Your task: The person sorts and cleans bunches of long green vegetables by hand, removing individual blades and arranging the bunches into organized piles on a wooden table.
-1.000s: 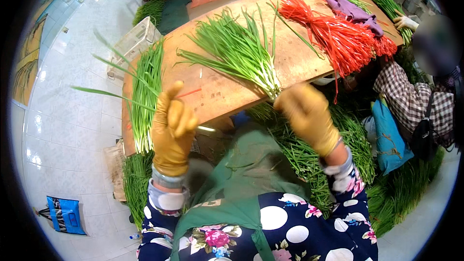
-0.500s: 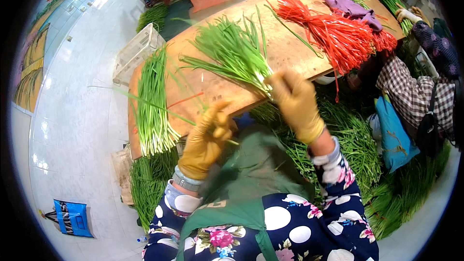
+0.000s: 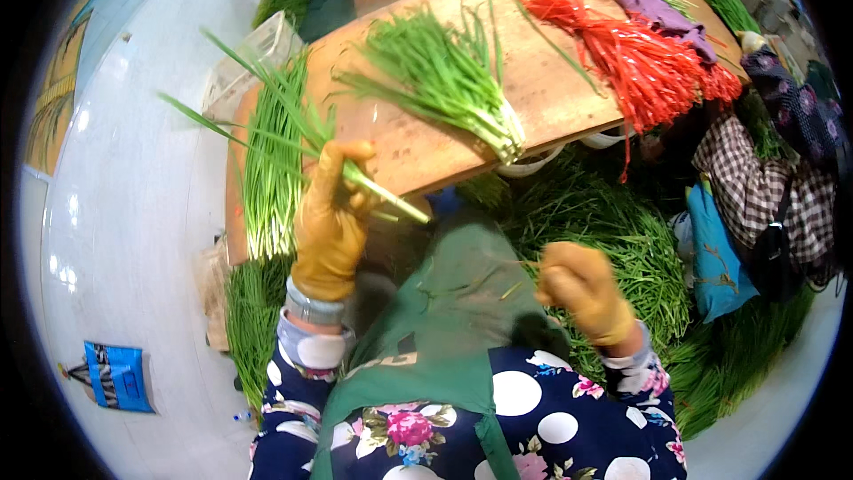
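Green stalks (image 3: 395,201), gripped in the left hand (image 3: 329,236) by the table's (image 3: 564,120) near edge, could drop onto the apron (image 3: 471,258) if those fingers loosen, while the right hand (image 3: 579,289) is curled closed, around what I cannot tell.

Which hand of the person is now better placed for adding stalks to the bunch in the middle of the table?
Probably the left hand: it holds a few green stalks near the edge of the table. The right hand is lower in view, apart from the bunch.
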`<action>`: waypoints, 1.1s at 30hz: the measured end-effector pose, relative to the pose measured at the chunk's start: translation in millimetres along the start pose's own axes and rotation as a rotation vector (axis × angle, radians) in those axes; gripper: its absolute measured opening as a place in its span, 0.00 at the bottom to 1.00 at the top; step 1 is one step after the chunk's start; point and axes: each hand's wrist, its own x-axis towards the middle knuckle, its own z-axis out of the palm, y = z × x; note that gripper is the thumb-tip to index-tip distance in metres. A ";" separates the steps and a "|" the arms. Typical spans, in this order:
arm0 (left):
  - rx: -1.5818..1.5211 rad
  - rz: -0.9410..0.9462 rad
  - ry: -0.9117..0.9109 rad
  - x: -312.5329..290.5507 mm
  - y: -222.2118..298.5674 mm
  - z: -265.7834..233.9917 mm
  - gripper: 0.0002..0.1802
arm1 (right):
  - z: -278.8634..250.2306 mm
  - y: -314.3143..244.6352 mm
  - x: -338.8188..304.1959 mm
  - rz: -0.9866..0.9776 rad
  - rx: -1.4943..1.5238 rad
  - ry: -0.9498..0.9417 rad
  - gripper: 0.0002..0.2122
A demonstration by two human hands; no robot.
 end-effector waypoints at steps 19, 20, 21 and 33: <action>0.076 -0.333 -0.265 -27.0 -27.7 -25.4 0.24 | 45.8 -3.2 62.0 -0.282 -0.443 0.077 0.06; 0.063 -0.334 -0.272 -27.6 -30.1 -23.7 0.24 | 57.0 1.8 65.3 -0.277 -0.449 0.063 0.06; 0.051 -0.335 -0.280 -28.8 -32.0 -22.0 0.24 | 68.6 10.1 67.5 -0.271 -0.454 0.050 0.06; -0.579 -0.231 -0.080 -9.3 -2.6 -52.6 0.15 | 37.5 -1.0 51.2 -0.286 -0.557 0.166 0.03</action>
